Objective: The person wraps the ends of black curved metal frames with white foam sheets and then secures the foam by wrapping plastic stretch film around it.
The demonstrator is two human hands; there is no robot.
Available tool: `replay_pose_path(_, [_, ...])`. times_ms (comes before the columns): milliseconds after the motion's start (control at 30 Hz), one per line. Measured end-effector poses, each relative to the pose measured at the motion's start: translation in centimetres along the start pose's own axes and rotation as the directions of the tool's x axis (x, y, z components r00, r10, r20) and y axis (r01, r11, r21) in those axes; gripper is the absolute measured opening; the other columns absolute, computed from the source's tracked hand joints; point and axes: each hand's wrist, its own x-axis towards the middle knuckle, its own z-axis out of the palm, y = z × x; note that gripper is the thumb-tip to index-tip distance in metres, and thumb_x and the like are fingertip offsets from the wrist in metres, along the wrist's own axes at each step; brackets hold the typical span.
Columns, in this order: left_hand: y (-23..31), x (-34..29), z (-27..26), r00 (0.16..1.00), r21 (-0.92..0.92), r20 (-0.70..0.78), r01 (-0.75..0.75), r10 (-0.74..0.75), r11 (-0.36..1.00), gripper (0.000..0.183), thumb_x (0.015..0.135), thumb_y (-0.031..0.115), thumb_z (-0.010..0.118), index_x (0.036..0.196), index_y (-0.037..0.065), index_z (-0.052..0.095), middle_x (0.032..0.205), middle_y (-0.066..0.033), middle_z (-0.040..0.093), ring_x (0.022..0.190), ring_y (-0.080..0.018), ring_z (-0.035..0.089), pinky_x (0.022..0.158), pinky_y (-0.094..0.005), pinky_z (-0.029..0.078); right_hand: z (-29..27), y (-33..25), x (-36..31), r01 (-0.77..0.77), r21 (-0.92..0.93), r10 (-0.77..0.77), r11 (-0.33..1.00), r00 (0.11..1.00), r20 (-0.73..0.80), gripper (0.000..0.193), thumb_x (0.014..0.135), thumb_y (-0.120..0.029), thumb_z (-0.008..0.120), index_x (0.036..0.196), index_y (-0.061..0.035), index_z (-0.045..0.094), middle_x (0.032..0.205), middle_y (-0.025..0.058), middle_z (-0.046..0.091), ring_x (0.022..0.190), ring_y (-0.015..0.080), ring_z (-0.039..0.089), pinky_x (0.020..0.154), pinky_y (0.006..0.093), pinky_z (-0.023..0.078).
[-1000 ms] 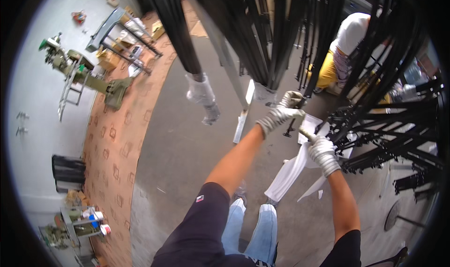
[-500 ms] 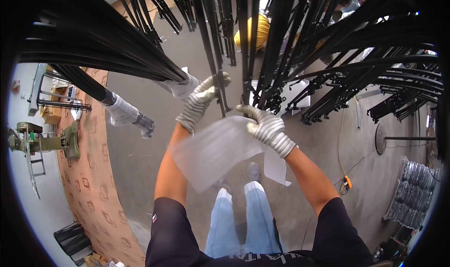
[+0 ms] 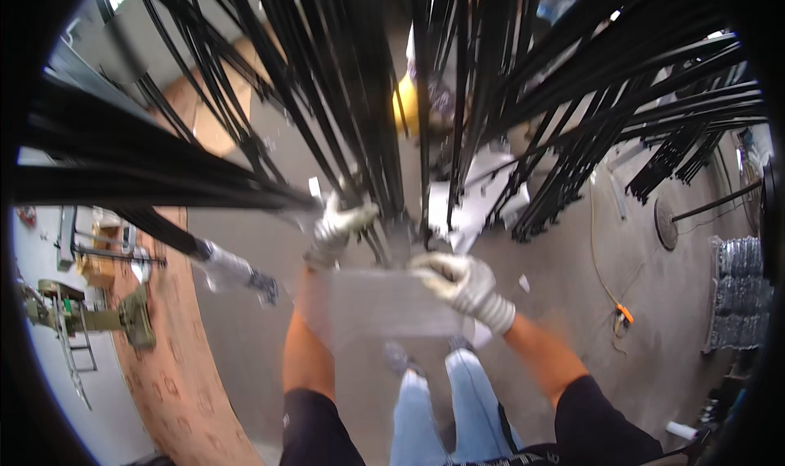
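The left hand [image 3: 339, 227], gloved, is curled around some of the black rods [image 3: 383, 151] that hang down in front of the person. The right hand [image 3: 459, 282], also gloved, pinches the upper right corner of a thin, see-through white sheet [image 3: 384, 304]. The blurred sheet stretches leftward from those fingers, below the left hand and just under the rods' lower ends.
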Motion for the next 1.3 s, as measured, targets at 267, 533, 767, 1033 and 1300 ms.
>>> replay_pose_path(267, [5.7, 2.0, 0.6, 0.981, -0.105, 0.111, -0.15, 0.162, 0.983, 0.064, 0.07, 0.005, 0.065, 0.128, 0.006, 0.038, 0.117, -0.0047, 0.049, 0.108, -0.0166, 0.045, 0.086, -0.0304, 0.039, -3.7, -5.8, -1.5, 0.013, -0.001, -0.013, 1.0, 0.985, -0.169, 0.042, 0.079, -0.018, 0.059, 0.12, -0.0116, 0.049, 0.095, 0.003, 0.064, 0.078, 0.0075, 0.058, 0.072, 0.0207, 0.045])
replay_pose_path(533, [9.8, 2.3, 3.0, 0.961, -0.112, 0.016, -0.274, 0.277, 0.955, 0.056, 0.071, 0.005, 0.065, 0.122, 0.01, 0.043, 0.112, -0.0038, 0.053, 0.104, -0.0166, 0.049, 0.088, -0.0316, 0.039, -4.0, -10.8, -2.2, 0.186, 0.173, -0.161, 0.967, 0.975, -0.152, 0.052, 0.078, -0.015, 0.058, 0.127, -0.0106, 0.042, 0.092, 0.0016, 0.061, 0.077, 0.0067, 0.054, 0.074, 0.0213, 0.043])
replay_pose_path(767, [13.6, 2.1, 6.3, 0.95, -0.151, -0.121, -0.304, 0.288, 0.94, 0.049, 0.071, 0.005, 0.066, 0.116, 0.012, 0.049, 0.107, -0.0022, 0.056, 0.098, -0.0136, 0.052, 0.085, -0.0272, 0.04, -4.3, -17.1, -3.9, 0.23, 0.108, -0.21, 0.967, 0.963, -0.168, 0.051, 0.078, -0.002, 0.059, 0.126, -0.0079, 0.043, 0.096, 0.0011, 0.059, 0.082, 0.0032, 0.051, 0.074, 0.0179, 0.042])
replay_pose_path(1033, [19.4, 1.7, 10.1, 0.943, -0.159, -0.247, -0.267, 0.223, 0.951, 0.041, 0.075, 0.005, 0.063, 0.113, 0.014, 0.049, 0.101, -0.002, 0.057, 0.092, -0.0144, 0.055, 0.079, -0.0251, 0.046, -5.4, -21.1, -3.7, 0.468, -0.07, -0.471, 0.881, 0.854, -0.22, 0.059, 0.076, -0.02, 0.058, 0.13, -0.0177, 0.036, 0.083, 0.0081, 0.061, 0.071, 0.0184, 0.059, 0.068, 0.0305, 0.048])
replay_pose_path(1300, [22.0, 0.0, 11.8, 0.916, -0.204, -0.145, -0.397, 0.373, 0.895, 0.044, 0.077, 0.015, 0.057, 0.118, 0.008, 0.043, 0.102, -0.0073, 0.055, 0.096, -0.018, 0.052, 0.08, -0.0286, 0.044, -5.4, -29.4, -6.5, 0.458, -0.295, -0.503, 0.839, 0.859, -0.097, 0.065, 0.072, -0.011, 0.056, 0.133, -0.0142, 0.032, 0.09, 0.0109, 0.06, 0.075, 0.0125, 0.058, 0.071, 0.0252, 0.048])
